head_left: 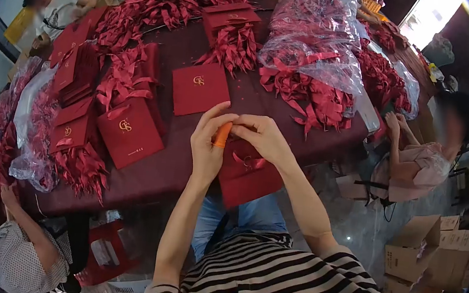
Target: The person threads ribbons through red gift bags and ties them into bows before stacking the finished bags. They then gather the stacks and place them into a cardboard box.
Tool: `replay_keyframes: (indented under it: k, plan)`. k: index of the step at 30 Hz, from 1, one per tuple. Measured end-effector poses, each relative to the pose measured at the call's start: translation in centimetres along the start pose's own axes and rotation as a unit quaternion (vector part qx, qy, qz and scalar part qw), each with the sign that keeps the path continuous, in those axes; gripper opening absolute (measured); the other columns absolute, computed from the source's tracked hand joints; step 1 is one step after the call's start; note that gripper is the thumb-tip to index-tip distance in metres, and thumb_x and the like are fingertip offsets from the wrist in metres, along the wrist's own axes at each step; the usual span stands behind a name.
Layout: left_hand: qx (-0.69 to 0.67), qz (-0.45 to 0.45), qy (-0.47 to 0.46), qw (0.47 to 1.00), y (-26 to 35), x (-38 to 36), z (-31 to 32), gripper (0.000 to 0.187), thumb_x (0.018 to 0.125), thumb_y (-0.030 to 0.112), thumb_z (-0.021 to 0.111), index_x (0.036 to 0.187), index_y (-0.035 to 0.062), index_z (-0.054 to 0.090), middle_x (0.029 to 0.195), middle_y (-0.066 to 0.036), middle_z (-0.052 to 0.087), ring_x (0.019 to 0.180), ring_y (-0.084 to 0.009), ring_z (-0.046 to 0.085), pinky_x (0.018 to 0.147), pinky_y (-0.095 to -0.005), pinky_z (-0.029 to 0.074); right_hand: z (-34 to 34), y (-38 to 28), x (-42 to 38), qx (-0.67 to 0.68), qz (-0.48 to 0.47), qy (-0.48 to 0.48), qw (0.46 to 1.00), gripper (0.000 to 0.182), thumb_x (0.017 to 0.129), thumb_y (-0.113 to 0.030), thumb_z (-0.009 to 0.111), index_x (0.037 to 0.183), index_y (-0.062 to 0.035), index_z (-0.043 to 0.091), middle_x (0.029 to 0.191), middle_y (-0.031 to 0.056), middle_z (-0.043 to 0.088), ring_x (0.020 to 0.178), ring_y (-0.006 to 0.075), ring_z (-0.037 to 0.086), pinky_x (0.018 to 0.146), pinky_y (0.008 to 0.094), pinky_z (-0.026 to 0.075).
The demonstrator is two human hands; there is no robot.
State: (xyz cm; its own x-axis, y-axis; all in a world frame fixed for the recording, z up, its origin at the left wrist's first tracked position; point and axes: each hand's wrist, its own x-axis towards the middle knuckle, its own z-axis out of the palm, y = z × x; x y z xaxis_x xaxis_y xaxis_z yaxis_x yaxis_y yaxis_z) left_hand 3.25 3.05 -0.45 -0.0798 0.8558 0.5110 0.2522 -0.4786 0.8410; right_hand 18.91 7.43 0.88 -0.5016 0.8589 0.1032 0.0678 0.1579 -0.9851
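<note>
At the worktop's [176, 159] edge, hands are meeting over a red bag [250, 183]

The left hand [208, 146], orange finger cover [222, 135] showing, and right hand [268, 140] are curling together; what they're pinching, I can't tell. Loosely held, the stiff bag could slip lapward, creasing. Its glossy ribbon [249, 161] could snag. Beyond, satiny ribbon heaps [323, 99] are sprawling.

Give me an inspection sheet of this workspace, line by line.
Surface: table under dark red cloth, crowded around the edges.
Things: gold-printed red bag lying flat; ribboned red bag upright at the near edge.
Clutter: heaped red ribbons; clear plastic sack; open carton on the floor.
Hands: left, orange finger cover on, and right meet above the ribboned bag; pinch hidden.
Cables: nothing seen for certain.
Surroundings: other people sit around the table.
</note>
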Motion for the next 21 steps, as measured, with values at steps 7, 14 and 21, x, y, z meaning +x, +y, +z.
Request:
replay_keyframes:
  k: [7, 14, 21]
  plan:
    - [0.023, -0.154, -0.054, 0.986, 1.8, -2.6, -0.4, 0.087, 0.083, 0.000, 0.071, 0.154, 0.0101, 0.023, 0.139, -0.019, 0.051, 0.123, -0.0275, 0.055, 0.099, -0.0346, 0.046, -0.9, -0.3, -0.4, 0.093, 0.022, 0.087, 0.992, 0.018, 0.096, -0.007, 0.059, 0.105, 0.0065, 0.065, 0.092, 0.0072, 0.070, 0.086, 0.0128, 0.067, 0.083, 0.0265, 0.052]
    - [-0.025, -0.255, -0.229, 0.939, 3.8, -2.8, -1.6, 0.098, 0.081, -0.006, 0.071, 0.157, 0.0140, 0.013, 0.158, -0.019, 0.024, 0.142, -0.0280, 0.032, 0.113, -0.0412, 0.035, -2.6, -1.2, 0.4, 0.170, -0.075, 0.115, 0.976, 0.016, 0.097, -0.006, 0.058, 0.107, 0.0046, 0.063, 0.096, 0.0090, 0.069, 0.089, 0.0157, 0.068, 0.083, 0.0277, 0.053]
    - [-0.225, -0.239, -0.114, 0.937, 5.8, -2.8, -3.6, 0.093, 0.078, -0.005, 0.071, 0.154, 0.0089, 0.021, 0.144, -0.011, 0.044, 0.130, -0.0220, 0.046, 0.111, -0.0345, 0.033, -4.3, 0.3, 1.4, 0.236, -0.014, 0.081, 0.968, 0.026, 0.099, -0.015, 0.057, 0.118, 0.0023, 0.059, 0.110, 0.0086, 0.067, 0.100, 0.0173, 0.066, 0.092, 0.0302, 0.051]
